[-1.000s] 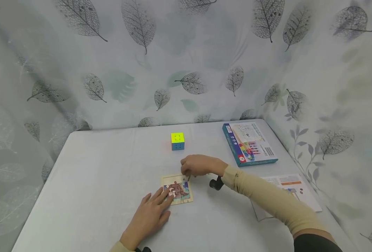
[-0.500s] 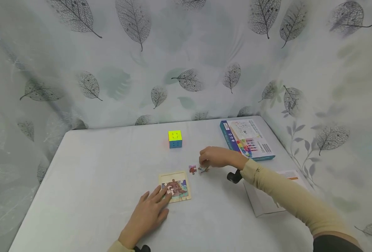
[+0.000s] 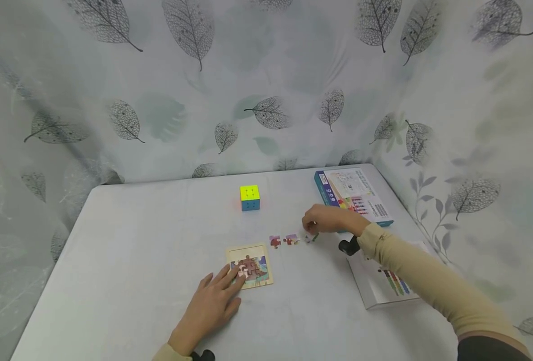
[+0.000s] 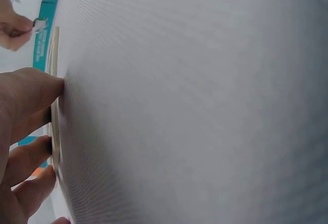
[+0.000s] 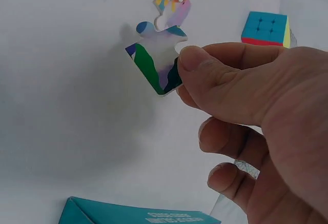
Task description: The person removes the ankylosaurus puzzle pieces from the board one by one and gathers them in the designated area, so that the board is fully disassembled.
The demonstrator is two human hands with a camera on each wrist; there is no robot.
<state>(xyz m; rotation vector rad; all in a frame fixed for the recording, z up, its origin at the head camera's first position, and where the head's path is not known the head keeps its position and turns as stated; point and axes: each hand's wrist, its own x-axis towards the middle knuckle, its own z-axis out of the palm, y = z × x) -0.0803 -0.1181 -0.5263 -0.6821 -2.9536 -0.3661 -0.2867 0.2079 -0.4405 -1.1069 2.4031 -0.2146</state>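
A jigsaw piece (image 5: pixel 163 44) with green, white and blue print is pinched between the thumb and a finger of my right hand (image 3: pixel 327 219), a little above the table as seen in the right wrist view. To its left lie two loose jigsaw pieces (image 3: pixel 291 240), red and purple. My left hand (image 3: pixel 212 306) rests its outstretched fingers on the left side of a wooden puzzle tray (image 3: pixel 248 249). Inside that tray sits a partly joined jigsaw (image 3: pixel 254 269) in brown and blue, some of it hidden by the fingers.
A Rubik's cube (image 3: pixel 250 198), yellow on top, stands behind the tray. At the back right lies a flat teal-edged box (image 3: pixel 356 188). A white box (image 3: pixel 374 288) is partly under the right forearm. Leaf-patterned curtains (image 3: pixel 248 75) enclose the table.
My right hand has moved right from the tray's upper corner, and two loose jigsaw pieces now show behind it. My left hand stays on the tray. The view has shifted slightly.
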